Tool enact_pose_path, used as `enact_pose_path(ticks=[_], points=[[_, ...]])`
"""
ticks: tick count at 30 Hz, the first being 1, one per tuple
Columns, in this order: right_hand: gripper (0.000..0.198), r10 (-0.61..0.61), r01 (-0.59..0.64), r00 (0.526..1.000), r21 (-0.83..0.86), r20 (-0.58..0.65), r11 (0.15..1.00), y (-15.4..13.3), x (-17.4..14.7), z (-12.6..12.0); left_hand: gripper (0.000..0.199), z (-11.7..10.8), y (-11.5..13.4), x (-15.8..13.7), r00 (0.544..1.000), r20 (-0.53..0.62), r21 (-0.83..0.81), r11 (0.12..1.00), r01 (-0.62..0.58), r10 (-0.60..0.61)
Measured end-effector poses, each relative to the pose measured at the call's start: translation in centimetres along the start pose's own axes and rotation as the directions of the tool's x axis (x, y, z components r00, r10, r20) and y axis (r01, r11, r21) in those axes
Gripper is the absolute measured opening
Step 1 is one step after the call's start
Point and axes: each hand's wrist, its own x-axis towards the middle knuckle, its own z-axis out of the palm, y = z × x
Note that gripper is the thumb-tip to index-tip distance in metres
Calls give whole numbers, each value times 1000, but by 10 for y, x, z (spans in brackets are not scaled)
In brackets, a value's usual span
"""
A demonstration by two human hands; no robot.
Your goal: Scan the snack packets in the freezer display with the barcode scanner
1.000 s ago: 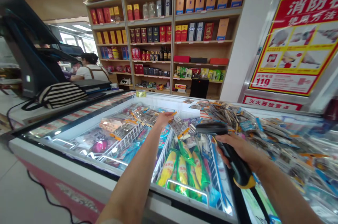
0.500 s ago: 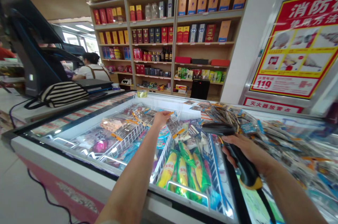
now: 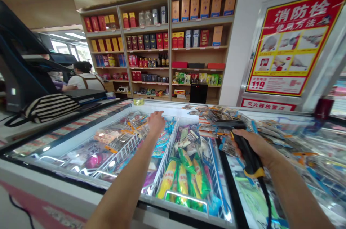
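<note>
My right hand (image 3: pixel 252 146) is wrapped round the grip of a black and yellow barcode scanner (image 3: pixel 250 157), whose head points left over packets lying on the freezer glass. Out over the chest freezer reaches my left hand (image 3: pixel 156 122), with fingers stretched and nothing visible in them. Beside and below it, flat clear snack packets (image 3: pixel 119 142) with orange strips lie on the left-hand goods. Blue packets (image 3: pixel 161 146) fill the space under my left wrist. In the white wire basket (image 3: pixel 169 149), yellow and green corn-shaped packs (image 3: pixel 182 182) lie below silvery packets.
A heap of flat packets (image 3: pixel 275 137) covers the glass at right. The scanner's cable (image 3: pixel 266 196) hangs down. At left stand a checkout monitor (image 3: pixel 24 67) and a striped pouch (image 3: pixel 51 106). A seated person (image 3: pixel 88 79) is behind; shelves (image 3: pixel 198 50) of boxes line the wall.
My left hand has moved slightly left, and the orange-stripped packet it held is no longer in it. My right hand still grips the scanner. The view has turned slightly right.
</note>
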Motion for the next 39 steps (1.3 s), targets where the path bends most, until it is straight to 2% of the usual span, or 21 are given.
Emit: enact_pose_path(ticks=[2, 4, 6, 9, 11, 14, 18, 21, 24, 27, 29, 31, 36, 39], points=[[31, 7, -7, 1000, 0, -8, 1000, 0, 1, -1, 37, 16, 43, -14, 983, 80, -94, 983, -157, 165], [31, -5, 5, 1000, 1, -9, 1000, -1, 1, 0, 38, 36, 85, -30, 926, 163, -207, 930, -305, 340], [31, -12, 12, 1000, 22, -6, 1000, -2, 0, 0, 42, 55, 119, -45, 851, 204, -299, 858, -417, 485], [30, -24, 24, 1000, 54, 1, 998, -3, -1, 0, 45, 73, 144, -57, 741, 259, -376, 771, -514, 620], [28, -54, 53, 999, 66, -1, 996, -3, -1, 0, 45, 76, 142, -57, 713, 311, -379, 770, -513, 628], [26, -64, 65, 998, 81, -15, 995, 0, 2, 1, 41, 71, 116, -49, 736, 376, -348, 822, -451, 563], [28, -49, 48, 999, 75, 15, 996, 3, 5, 4, 32, 50, 69, -36, 790, 429, -272, 897, -349, 437], [28, -36, 34, 999, 60, 29, 998, 3, 4, 7, 29, 35, 45, -34, 869, 371, -187, 943, -276, 328], [27, -12, 11, 1000, 61, 26, 998, 4, 3, 9, 25, 25, 36, -40, 943, 294, -86, 987, -137, 156], [25, -3, 2, 1000, 62, 25, 998, 5, 4, 10, 45, 23, 39, -48, 932, 363, -3, 1000, -21, 20], [25, -8, 6, 1000, 61, 27, 998, 5, 4, 11, 52, 23, 41, -50, 909, 416, -9, 1000, -6, 9], [23, -16, 14, 999, 67, 37, 998, 4, 4, 12, 50, 24, 43, -50, 901, 434, -57, 998, 5, 21], [23, 16, -21, 995, 44, 99, 999, 6, 0, 17, 53, 30, 46, -43, 923, 370, -168, 969, 179, -106], [23, 11, -15, 994, 35, 105, 999, 8, 0, 19, 46, 40, 47, -39, 934, 338, -212, 958, 195, -115]])
